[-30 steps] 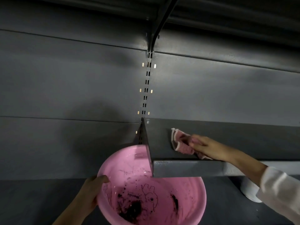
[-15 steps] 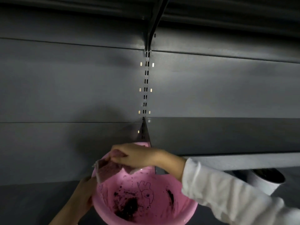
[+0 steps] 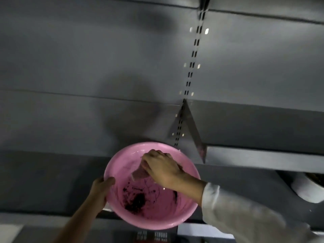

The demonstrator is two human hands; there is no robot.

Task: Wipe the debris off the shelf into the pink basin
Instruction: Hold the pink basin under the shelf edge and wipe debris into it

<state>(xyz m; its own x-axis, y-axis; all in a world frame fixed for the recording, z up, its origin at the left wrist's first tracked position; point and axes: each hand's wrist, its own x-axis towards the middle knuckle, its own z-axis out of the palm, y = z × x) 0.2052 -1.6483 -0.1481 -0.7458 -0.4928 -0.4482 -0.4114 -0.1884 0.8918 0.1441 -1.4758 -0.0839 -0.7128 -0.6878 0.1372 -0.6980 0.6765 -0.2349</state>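
The pink basin [image 3: 122, 160] is held in the air below and left of the grey shelf [image 3: 263, 156]. Dark debris [image 3: 136, 202] lies in its bottom. My left hand [image 3: 100, 190] grips the basin's left rim, thumb inside. My right hand [image 3: 161, 167] is inside the basin, shut on a pink cloth [image 3: 139, 173] that hangs down from the fingers over the debris. The shelf's top surface [image 3: 254, 127] looks bare and dark.
A slotted upright [image 3: 190, 74] runs down the grey back wall beside the shelf's left end. A lower grey shelf [image 3: 43, 181] stretches behind the basin. A white container [image 3: 305, 190] sits under the shelf at the right. Dark printed boxes [image 3: 152, 235] are at the bottom.
My right hand carried the cloth off the shelf leftward and down into the basin. The basin has moved left, away from the shelf's end, and the view has shifted left.
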